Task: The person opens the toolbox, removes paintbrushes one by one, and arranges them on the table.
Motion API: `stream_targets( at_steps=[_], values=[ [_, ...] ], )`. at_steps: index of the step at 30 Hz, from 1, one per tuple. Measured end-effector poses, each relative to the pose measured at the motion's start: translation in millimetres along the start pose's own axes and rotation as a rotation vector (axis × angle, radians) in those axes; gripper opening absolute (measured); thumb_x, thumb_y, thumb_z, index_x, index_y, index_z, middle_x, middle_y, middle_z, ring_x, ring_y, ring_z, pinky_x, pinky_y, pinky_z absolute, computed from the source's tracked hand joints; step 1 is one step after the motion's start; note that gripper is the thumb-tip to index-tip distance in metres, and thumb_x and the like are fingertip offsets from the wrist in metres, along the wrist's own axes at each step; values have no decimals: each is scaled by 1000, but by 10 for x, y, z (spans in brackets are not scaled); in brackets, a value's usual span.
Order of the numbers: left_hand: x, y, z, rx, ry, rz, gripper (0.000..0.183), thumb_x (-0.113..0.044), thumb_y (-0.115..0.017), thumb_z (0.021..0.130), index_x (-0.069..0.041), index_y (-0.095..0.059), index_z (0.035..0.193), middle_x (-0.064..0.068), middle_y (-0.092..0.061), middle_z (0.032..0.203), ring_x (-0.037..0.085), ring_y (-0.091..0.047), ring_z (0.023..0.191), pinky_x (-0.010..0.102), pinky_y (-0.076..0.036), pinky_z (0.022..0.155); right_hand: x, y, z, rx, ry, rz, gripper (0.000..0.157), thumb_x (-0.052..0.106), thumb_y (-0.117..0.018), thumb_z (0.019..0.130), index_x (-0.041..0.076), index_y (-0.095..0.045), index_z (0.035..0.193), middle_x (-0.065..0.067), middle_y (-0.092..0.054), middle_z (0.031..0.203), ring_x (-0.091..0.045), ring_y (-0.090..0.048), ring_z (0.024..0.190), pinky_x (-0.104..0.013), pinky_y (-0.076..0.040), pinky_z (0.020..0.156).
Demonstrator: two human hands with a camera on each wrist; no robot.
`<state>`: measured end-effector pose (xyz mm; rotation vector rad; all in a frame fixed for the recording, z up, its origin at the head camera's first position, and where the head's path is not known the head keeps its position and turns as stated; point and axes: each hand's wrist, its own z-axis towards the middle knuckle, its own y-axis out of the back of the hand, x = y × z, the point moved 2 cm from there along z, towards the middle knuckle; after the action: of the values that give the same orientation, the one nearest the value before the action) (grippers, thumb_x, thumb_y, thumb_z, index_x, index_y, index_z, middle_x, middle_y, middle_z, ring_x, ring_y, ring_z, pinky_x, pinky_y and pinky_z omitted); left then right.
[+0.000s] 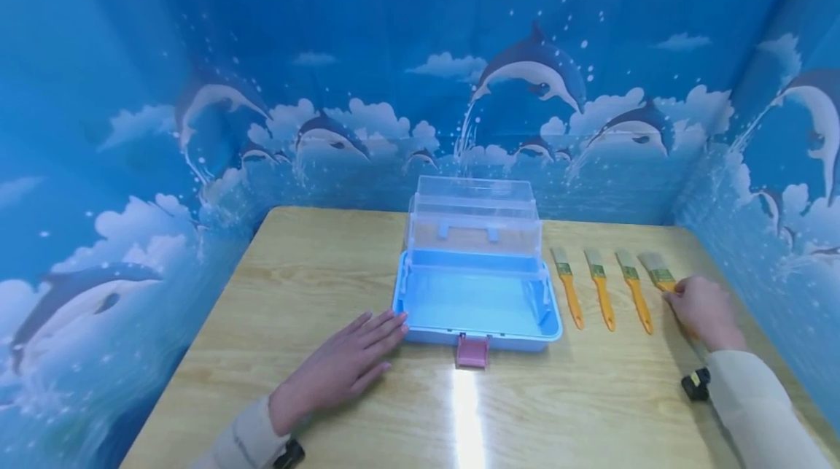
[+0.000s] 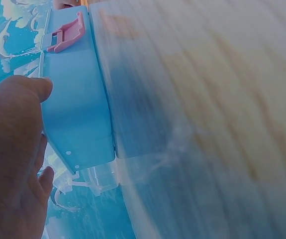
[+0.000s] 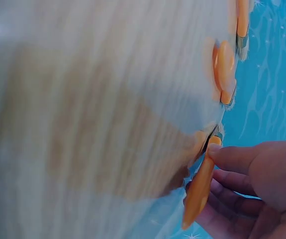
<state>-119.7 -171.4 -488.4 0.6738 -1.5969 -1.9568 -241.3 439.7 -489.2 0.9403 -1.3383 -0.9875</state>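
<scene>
At the right of the table my right hand (image 1: 705,312) pinches the orange handle of the widest paintbrush (image 1: 658,270); in the right wrist view the thumb lies along that handle (image 3: 200,191). My left hand (image 1: 348,359) has its fingers stretched out, fingertips right at the front left corner of a blue plastic box (image 1: 472,301). The box's clear lid (image 1: 475,214) stands raised at the back, and a pink latch (image 1: 472,351) hangs at its front. Inside, the bare blue bottom shows.
Three narrower paintbrushes, the left one (image 1: 567,287), the middle one (image 1: 600,289) and the right one (image 1: 634,290), lie in a row between the box and my right hand. A dolphin-print curtain (image 1: 367,31) surrounds the wooden table (image 1: 315,265) at the back and sides.
</scene>
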Motion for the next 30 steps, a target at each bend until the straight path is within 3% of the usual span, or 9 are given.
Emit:
stream_targets(
  at_steps=[2, 6, 11, 20, 30],
  values=[
    [-2, 0, -4, 0, -1, 6, 63, -35, -52, 106, -17, -28, 161, 0, -21, 169, 20, -23, 155, 48, -24, 126, 13, 0, -11, 13, -2, -11, 36, 19, -59, 100, -2, -68, 72, -3, -53, 57, -20, -45, 51, -32, -34, 45],
    [-1, 4, -12, 35, 15, 0, 62, -36, -49, 107, -19, -25, 162, -3, -17, 170, 18, -20, 156, 46, -21, 126, 13, 10, -5, 34, -38, -32, 35, 20, -59, 100, -7, -70, 82, -6, -58, 62, -22, -49, 55, -32, -36, 45],
    [-4, 16, -20, 75, 42, -17, 62, -37, -47, 108, -21, -22, 162, -5, -14, 170, 16, -17, 156, 45, -18, 127, -7, -5, 1, 40, -56, -36, 37, 23, -59, 100, -5, -68, 78, -6, -56, 61, -22, -48, 54, -32, -36, 45],
    [-11, 15, -20, 72, 40, -20, 62, -37, -48, 108, -21, -23, 162, -5, -16, 170, 17, -18, 156, 47, -20, 127, -30, -18, -2, 57, -50, -17, 38, 25, -58, 100, 6, -62, 68, -1, -48, 56, -19, -44, 51, -31, -31, 44],
    [-16, 17, 0, 51, 32, -31, 62, -36, -50, 107, -20, -26, 162, -5, -17, 170, 17, -20, 156, 48, -21, 126, -32, 33, -43, 96, -67, -8, 44, 32, -53, 104, 0, -67, 77, -3, -53, 58, -21, -47, 54, -32, -35, 45]
  ],
)
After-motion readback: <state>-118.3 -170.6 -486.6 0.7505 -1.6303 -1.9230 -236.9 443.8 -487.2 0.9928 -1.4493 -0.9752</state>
